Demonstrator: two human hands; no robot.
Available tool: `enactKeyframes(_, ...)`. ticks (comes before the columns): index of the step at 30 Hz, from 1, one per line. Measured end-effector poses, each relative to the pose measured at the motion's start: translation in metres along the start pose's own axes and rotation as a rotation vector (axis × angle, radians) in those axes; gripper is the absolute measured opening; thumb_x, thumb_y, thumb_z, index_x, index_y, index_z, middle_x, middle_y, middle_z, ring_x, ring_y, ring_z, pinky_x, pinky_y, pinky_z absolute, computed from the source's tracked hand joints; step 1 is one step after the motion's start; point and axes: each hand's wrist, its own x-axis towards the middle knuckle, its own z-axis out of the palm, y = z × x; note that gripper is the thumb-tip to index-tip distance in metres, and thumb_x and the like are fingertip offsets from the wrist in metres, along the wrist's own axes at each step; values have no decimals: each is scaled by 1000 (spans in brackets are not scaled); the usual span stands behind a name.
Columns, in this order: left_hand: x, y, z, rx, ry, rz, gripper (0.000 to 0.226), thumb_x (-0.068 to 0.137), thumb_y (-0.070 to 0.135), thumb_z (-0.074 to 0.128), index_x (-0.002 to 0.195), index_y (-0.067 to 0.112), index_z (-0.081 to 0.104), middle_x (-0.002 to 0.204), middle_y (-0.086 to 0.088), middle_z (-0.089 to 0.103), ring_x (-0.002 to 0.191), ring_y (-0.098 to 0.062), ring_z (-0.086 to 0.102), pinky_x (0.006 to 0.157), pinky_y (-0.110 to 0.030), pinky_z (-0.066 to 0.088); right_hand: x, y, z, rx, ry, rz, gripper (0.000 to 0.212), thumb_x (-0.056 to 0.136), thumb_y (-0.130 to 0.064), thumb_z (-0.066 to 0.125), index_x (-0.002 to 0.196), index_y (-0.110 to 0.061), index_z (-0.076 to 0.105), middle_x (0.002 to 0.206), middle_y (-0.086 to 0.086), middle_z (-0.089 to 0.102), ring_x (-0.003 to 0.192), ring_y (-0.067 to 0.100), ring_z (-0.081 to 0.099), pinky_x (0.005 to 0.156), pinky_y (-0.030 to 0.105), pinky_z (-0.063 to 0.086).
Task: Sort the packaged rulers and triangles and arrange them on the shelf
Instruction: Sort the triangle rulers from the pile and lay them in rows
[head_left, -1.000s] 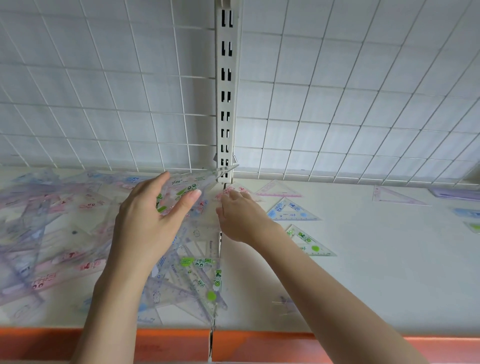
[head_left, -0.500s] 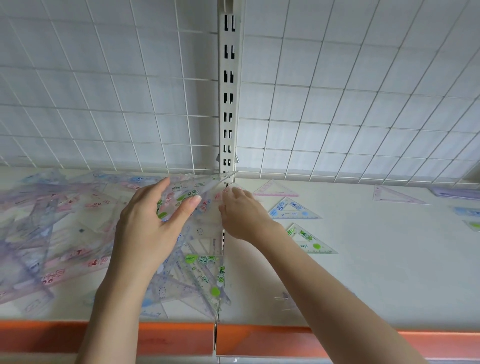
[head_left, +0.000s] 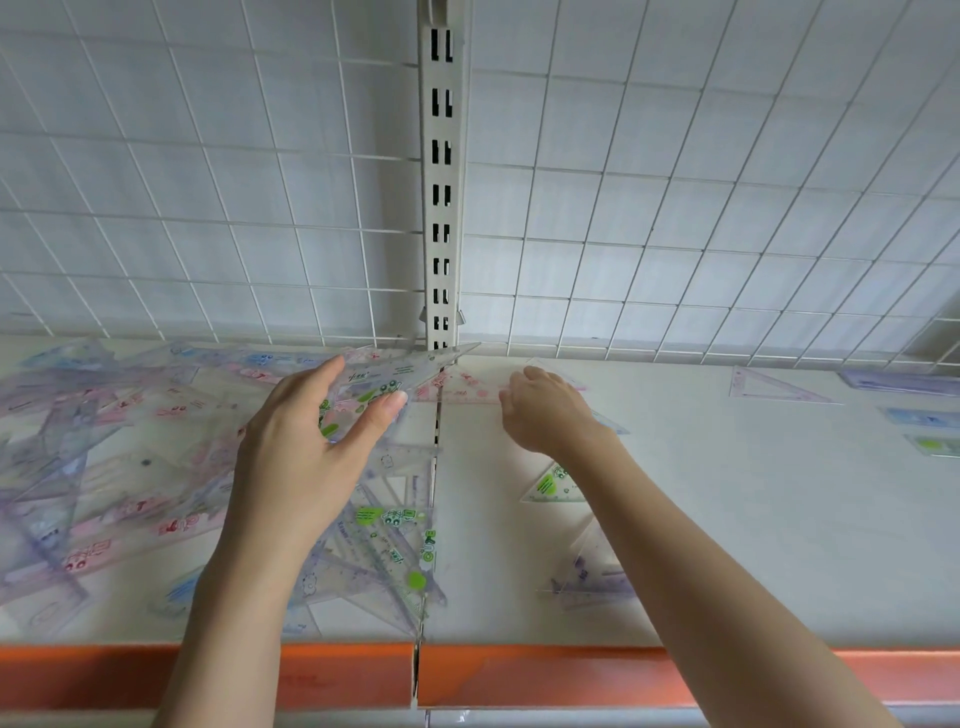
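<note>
Triangles and rulers lie in a loose clear-plastic pile (head_left: 130, 467) across the left half of the frame, on the pale shelf (head_left: 753, 519). The left hand (head_left: 301, 462), centre-left, pinches a green-printed triangle (head_left: 400, 374) between thumb and fingers — its tip tilts up toward the slotted post (head_left: 441, 208) at top centre. The right hand (head_left: 545, 415), just right of centre, rests with fingers curled over a pink triangle (head_left: 467, 389) flat on the shelf; whether it grips it I cannot tell. A green triangle (head_left: 550, 486) lies just below that wrist, and a purple one (head_left: 774, 387) sits well apart at the right — near the wire grid (head_left: 675, 208).
</note>
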Motion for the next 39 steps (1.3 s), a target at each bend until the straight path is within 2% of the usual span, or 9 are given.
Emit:
enactKeyframes(6, 0, 2, 4, -8, -6, -8, 73, 71, 58, 55, 133, 19, 51, 132, 2, 54, 118, -13, 50, 90, -21, 33, 2, 10, -3, 14, 5, 9, 40, 101, -27, 25, 125, -5, 47, 131, 10, 44, 126, 28, 38, 105, 39, 30)
enactKeyframes(12, 0, 2, 5, 15, -2, -4, 64, 78, 49, 62, 134, 18, 50, 134, 1, 53, 120, -14, 49, 90, -20, 32, 1, 14, -5, 10, 6, 5, 35, 99, -22, 29, 123, -6, 49, 129, 11, 45, 125, 29, 39, 105, 39, 32)
enactKeyframes(19, 0, 5, 4, 24, 3, -2, 75, 70, 59, 54, 133, 18, 51, 132, 0, 53, 120, -17, 49, 92, -24, 34, -6, -11, 2, 33, 55, -155, 33, 100, -25, 28, 109, -4, 52, 113, 10, 49, 117, 29, 42, 105, 43, 31)
enactKeyframes(25, 0, 2, 3, 23, 10, -6, 68, 75, 53, 60, 134, 20, 50, 132, 1, 52, 119, -14, 48, 88, -20, 32, -13, -41, 13, -6, -5, -248, 36, 100, -23, 29, 118, -2, 52, 123, 13, 50, 119, 31, 42, 103, 39, 34)
enactKeyframes(30, 0, -2, -1, 39, 24, -10, 63, 78, 47, 63, 134, 20, 50, 131, 2, 52, 115, -11, 48, 84, -15, 29, -14, -50, 17, -13, -12, -237, 39, 101, -24, 27, 127, -1, 46, 129, 13, 47, 124, 29, 38, 105, 36, 30)
enactKeyframes(39, 1, -4, -5, 45, 27, -7, 67, 77, 52, 61, 134, 19, 50, 132, 1, 52, 120, -15, 47, 88, -21, 32, -12, -49, 17, -15, -2, -209, 41, 100, -23, 29, 134, -2, 38, 136, 13, 41, 128, 29, 34, 105, 37, 30)
